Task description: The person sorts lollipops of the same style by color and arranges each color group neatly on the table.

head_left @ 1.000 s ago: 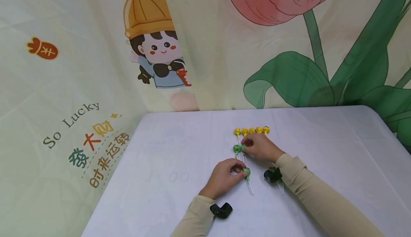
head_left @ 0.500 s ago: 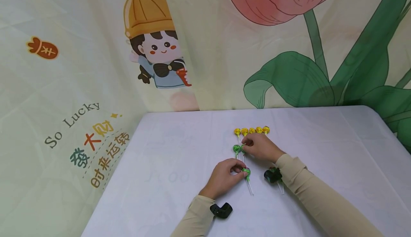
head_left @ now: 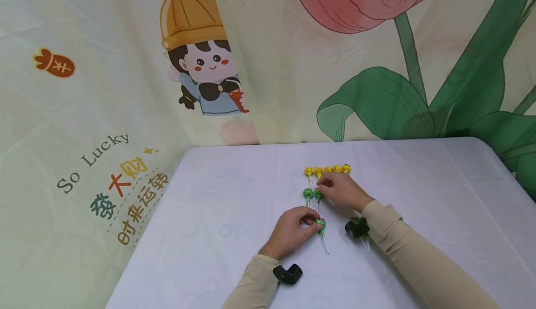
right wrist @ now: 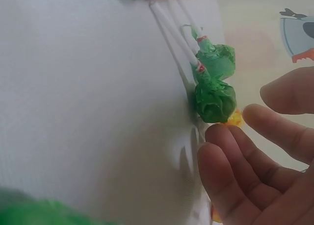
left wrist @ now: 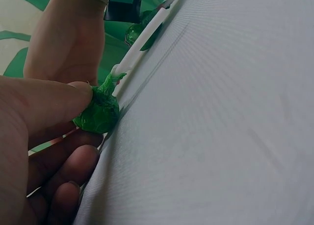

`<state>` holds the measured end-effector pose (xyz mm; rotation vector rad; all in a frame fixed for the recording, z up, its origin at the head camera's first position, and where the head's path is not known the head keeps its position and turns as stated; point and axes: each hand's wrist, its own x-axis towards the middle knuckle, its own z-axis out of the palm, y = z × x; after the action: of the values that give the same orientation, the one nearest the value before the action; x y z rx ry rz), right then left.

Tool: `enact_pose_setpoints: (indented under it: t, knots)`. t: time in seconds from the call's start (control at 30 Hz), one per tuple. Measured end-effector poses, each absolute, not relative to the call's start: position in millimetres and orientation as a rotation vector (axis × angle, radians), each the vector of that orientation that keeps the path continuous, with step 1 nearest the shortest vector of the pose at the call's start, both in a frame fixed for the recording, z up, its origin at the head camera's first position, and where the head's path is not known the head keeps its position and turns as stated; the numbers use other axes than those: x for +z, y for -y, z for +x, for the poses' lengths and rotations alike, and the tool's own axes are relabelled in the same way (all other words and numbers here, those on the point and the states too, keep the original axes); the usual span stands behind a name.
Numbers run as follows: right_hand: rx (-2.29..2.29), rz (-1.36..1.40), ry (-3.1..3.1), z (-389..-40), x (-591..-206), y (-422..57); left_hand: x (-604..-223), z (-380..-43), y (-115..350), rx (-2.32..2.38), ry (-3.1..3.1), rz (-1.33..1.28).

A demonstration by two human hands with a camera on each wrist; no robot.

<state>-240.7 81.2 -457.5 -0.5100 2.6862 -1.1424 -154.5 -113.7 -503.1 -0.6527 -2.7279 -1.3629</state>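
Note:
My left hand (head_left: 290, 233) pinches the head of a green-wrapped lollipop (left wrist: 100, 110) between thumb and finger; its white stick points toward the near side of the table in the head view. My right hand (head_left: 342, 191) hovers just beside a second green lollipop (right wrist: 215, 101), its thumb and fingers parted and holding nothing. Directly left of that lollipop lies another green one (head_left: 308, 194), the two side by side with sticks toward me. Behind them runs a row of several yellow lollipops (head_left: 309, 171), partly covered by my right hand.
Under my right wrist, more lollipop sticks (head_left: 366, 245) show, their heads mostly hidden by the black wrist camera (head_left: 357, 228). A white cloth covers the table (head_left: 217, 197). A printed backdrop (head_left: 276, 67) hangs behind the far edge.
My right hand has let go of the second green lollipop and drawn slightly to the right, so its head shows fully. The left hand stays on its lollipop.

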Motion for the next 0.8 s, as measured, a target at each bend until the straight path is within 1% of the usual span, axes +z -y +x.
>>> enact_pose_setpoints:
  t: [0.23, 0.5, 0.8]
  knots:
    - [-1.165, -0.483, -2.683, -240.5, -456.7, -86.3, -503.2, -154.1, 114.0, -1.367, 2.728, -0.649]
    - [-1.334, -0.431, -2.585, -239.3, -450.2, -97.1, -504.3, -154.6, 113.5, -1.359, 2.724, -0.647]
    - [-1.409, -0.376, -2.545, -239.7, -448.9, -111.2, -504.7, -155.3, 113.0, -1.349, 2.722, -0.643]
